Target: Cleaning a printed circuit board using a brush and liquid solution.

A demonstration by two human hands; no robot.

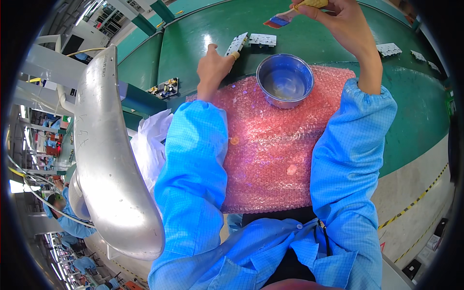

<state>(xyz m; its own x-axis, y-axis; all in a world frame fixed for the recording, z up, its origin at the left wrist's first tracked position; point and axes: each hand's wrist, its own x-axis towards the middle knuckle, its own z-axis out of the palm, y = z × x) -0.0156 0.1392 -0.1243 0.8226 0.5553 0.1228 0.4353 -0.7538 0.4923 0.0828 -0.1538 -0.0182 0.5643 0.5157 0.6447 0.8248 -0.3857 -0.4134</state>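
My right hand (340, 19), raised at the upper right, is closed around the yellow handle of a flat brush (282, 19). The brush points left above the green table and touches nothing. At the upper middle, my left hand (215, 67) grips the near end of a white circuit board (237, 44), which sits at a slant. The left index finger sticks out apart from the board; the other fingers are partly hidden. A second white circuit board (262, 39) lies just right of it. Between my arms a round metal bowl (285, 79) holds some clear liquid.
Pink bubble wrap (275, 150) covers the near table, under the bowl. More white boards (389, 49) lie at right. A board with components (165, 89) is at left, near a white plastic bag (151, 140). A large metal hood (113, 159) flanks my left arm.
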